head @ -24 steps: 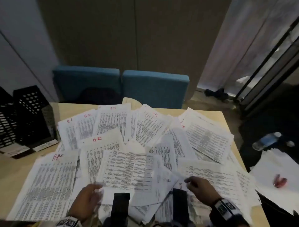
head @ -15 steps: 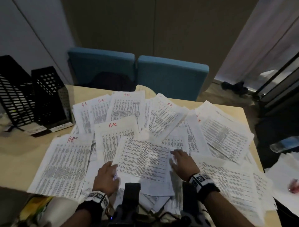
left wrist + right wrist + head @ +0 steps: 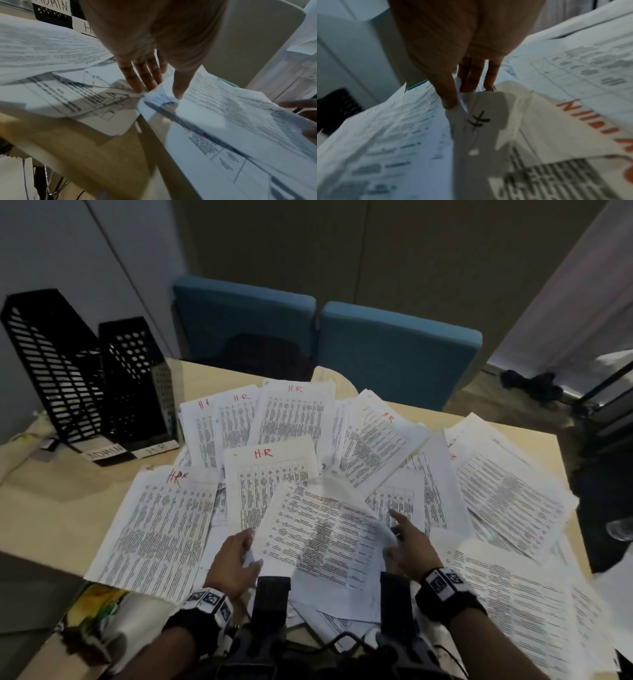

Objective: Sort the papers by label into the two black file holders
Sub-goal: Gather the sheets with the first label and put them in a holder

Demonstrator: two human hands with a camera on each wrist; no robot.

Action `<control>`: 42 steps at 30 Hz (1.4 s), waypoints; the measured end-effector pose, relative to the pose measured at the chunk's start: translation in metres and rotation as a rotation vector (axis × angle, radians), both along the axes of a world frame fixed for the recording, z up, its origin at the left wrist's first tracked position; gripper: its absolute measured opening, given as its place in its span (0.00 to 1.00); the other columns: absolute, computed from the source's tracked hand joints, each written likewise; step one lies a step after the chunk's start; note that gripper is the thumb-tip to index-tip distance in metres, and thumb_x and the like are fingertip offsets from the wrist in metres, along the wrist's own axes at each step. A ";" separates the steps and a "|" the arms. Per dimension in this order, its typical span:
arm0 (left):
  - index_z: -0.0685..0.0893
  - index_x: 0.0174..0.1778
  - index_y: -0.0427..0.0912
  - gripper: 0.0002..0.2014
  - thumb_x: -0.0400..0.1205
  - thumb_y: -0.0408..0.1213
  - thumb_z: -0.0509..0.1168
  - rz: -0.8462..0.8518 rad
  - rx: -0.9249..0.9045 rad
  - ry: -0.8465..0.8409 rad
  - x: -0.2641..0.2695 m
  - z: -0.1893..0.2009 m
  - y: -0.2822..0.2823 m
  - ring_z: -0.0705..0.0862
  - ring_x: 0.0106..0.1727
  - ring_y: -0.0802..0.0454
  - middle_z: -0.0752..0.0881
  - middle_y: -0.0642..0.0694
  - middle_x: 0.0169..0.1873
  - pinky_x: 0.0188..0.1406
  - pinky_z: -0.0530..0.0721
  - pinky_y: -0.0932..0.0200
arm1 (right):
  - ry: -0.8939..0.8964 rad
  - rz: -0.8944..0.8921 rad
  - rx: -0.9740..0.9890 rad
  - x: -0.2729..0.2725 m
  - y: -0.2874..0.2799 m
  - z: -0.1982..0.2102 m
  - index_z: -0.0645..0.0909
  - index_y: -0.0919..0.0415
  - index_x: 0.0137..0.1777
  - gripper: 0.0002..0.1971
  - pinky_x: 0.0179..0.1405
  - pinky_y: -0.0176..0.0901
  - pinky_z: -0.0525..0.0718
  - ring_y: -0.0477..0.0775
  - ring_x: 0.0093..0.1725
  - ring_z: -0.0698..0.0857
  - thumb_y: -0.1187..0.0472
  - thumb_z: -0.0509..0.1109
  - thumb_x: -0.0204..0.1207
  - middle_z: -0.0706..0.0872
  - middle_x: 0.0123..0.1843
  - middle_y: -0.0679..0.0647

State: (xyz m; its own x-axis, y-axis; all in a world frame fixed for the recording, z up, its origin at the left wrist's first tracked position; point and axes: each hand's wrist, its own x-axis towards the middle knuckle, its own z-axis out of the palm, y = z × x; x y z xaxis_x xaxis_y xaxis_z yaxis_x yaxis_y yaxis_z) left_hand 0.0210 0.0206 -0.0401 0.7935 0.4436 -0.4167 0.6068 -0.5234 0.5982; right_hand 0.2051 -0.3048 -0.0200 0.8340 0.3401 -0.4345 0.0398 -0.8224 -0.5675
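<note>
Since earlier: printed sheet (image 3: 325, 537) lifted off pile | left hand (image 3: 236, 563) pinching near-left edge | right hand (image 3: 409, 546) pinching right edge | file holders (image 3: 102, 378) far left.

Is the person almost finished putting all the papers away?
No, it has barely begun. Done: nothing that shows; no paper is seen in the two black file holders, tagged ADMIN and HR. In hand: the left hand and right hand each pinch a side of one printed sheet, lifted off the pile. Left: the many papers spread over the table, several marked HR in red.
</note>
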 end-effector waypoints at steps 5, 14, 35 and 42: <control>0.83 0.51 0.45 0.19 0.73 0.18 0.72 0.019 -0.163 -0.014 0.006 -0.002 -0.014 0.83 0.36 0.62 0.85 0.52 0.33 0.41 0.76 0.82 | -0.023 -0.388 0.223 0.013 -0.021 0.005 0.80 0.57 0.69 0.19 0.45 0.42 0.82 0.53 0.40 0.84 0.64 0.69 0.78 0.88 0.43 0.53; 0.80 0.67 0.36 0.31 0.67 0.30 0.79 -0.062 0.142 -0.085 0.016 -0.014 -0.001 0.77 0.63 0.36 0.79 0.36 0.61 0.65 0.77 0.39 | 0.110 -0.455 0.231 0.002 -0.041 0.012 0.74 0.58 0.72 0.22 0.34 0.39 0.85 0.48 0.34 0.88 0.64 0.70 0.78 0.89 0.45 0.52; 0.67 0.77 0.48 0.39 0.71 0.31 0.76 0.198 0.010 -0.109 0.004 -0.008 0.017 0.79 0.63 0.44 0.71 0.43 0.68 0.63 0.82 0.49 | -0.322 -0.034 -0.258 0.013 0.005 0.032 0.64 0.60 0.78 0.33 0.66 0.58 0.76 0.63 0.71 0.72 0.51 0.69 0.77 0.71 0.73 0.61; 0.66 0.77 0.50 0.32 0.78 0.30 0.70 0.167 -0.100 -0.144 -0.004 0.009 0.002 0.81 0.48 0.56 0.83 0.54 0.52 0.47 0.78 0.65 | -0.130 0.242 -0.246 0.023 0.063 0.008 0.54 0.52 0.83 0.37 0.67 0.54 0.79 0.55 0.63 0.83 0.50 0.67 0.78 0.82 0.69 0.53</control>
